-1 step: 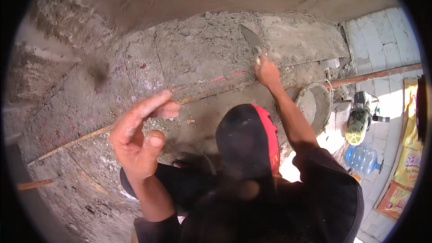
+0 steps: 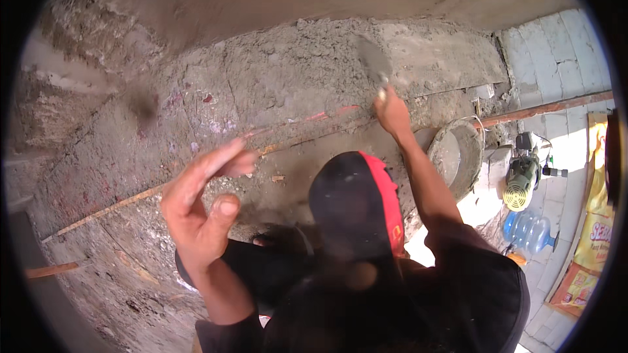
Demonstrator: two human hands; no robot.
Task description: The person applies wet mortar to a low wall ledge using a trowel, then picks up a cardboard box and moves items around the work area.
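Observation:
My right hand (image 2: 394, 112) is closed round the handle of a trowel (image 2: 374, 59). The pointed grey blade, slightly smeared by motion, lies over a strip of rough wet mortar (image 2: 301, 59) beside a smoother grey patch (image 2: 438, 55). Raised at the left, my left hand (image 2: 199, 206) holds nothing. Its fingers are bent and blurred at the tips, with the thumb standing apart from them. Dried grey dirt coats its skin.
A black and red cap (image 2: 353, 209) covers the lower middle. At the right are a mortar-caked bucket (image 2: 454, 157), a green power tool (image 2: 520, 183), a clear blue water jug (image 2: 526, 232) and a yellow printed banner (image 2: 595, 222). A thin wooden strip (image 2: 108, 209) crosses the ground; a reddish bar (image 2: 543, 108) extends right.
The trowel and my right hand have shifted slightly right and nearer to me. My left hand stays almost in place, its fingertips moving a little nearer.

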